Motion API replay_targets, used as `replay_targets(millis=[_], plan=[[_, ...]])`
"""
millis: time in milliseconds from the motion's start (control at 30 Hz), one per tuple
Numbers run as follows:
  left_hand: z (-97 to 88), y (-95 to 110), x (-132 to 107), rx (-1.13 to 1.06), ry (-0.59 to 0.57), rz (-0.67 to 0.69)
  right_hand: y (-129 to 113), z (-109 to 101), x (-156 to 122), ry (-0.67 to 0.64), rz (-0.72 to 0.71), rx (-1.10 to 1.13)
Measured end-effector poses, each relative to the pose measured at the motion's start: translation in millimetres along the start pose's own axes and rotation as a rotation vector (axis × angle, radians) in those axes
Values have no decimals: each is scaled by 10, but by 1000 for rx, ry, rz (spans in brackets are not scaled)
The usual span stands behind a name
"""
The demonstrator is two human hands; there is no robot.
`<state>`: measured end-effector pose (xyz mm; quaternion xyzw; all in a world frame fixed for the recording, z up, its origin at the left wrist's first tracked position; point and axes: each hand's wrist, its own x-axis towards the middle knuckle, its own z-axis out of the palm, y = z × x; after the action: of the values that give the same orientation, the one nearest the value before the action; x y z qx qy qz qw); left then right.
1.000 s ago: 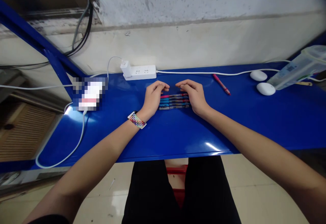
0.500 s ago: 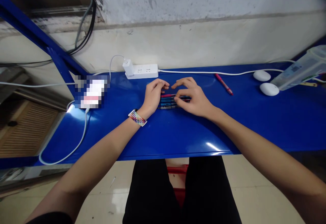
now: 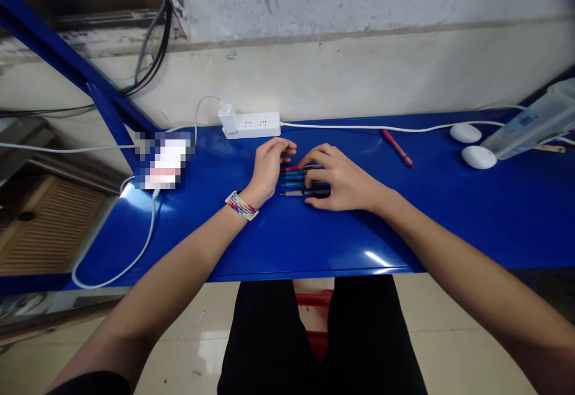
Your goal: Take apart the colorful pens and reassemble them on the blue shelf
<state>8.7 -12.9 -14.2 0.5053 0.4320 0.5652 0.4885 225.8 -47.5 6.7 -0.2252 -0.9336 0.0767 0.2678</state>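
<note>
Several pens lie side by side on the blue table (image 3: 269, 245), tips to the left. They include a pink pen (image 3: 290, 169), a blue pen (image 3: 294, 176) and a grey pen (image 3: 294, 193) nearest me. My left hand (image 3: 268, 166) stands on its edge at the tips, palm toward them, fingers apart from the thumb and holding nothing. Over the right ends of the row curves my right hand (image 3: 339, 178), fingers spread, thumb on the near side of the grey pen. Its palm hides the pens' rear ends, and whether the fingertips press on them I cannot tell.
A white power strip (image 3: 258, 124) with a plugged charger (image 3: 227, 118) stands against the wall. A blurred phone (image 3: 166, 164) lies left. To the right are a red pen (image 3: 398, 148), two white rounded objects (image 3: 479, 157) and a clear plastic container (image 3: 530, 121).
My right hand has lowered a little toward me, and its fingers have spread. The grey pen now lies with a wider gap from the blue pens. My left hand has barely moved.
</note>
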Motion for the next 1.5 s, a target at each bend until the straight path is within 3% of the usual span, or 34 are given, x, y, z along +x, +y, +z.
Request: replay_targets(millis=[133,267,433,667,800,900,1500], plan=[[-9,5,6,106,-24,71,-5,1,3,-8,4,50],[-31,94,-20,228,-111,229,0,-20,25,109,53,180],[-22,215,-110,406,-268,379,94,-97,8,280,286,176],[-71,193,-71,525,-202,485,237,-94,-2,462,563,382],[-139,168,4,531,-139,512,324,-108,12,554,673,814],[-171,149,44,509,-117,517,355,-137,12,563,710,964],[-239,127,104,518,-159,405,397,-56,-19,587,696,971]])
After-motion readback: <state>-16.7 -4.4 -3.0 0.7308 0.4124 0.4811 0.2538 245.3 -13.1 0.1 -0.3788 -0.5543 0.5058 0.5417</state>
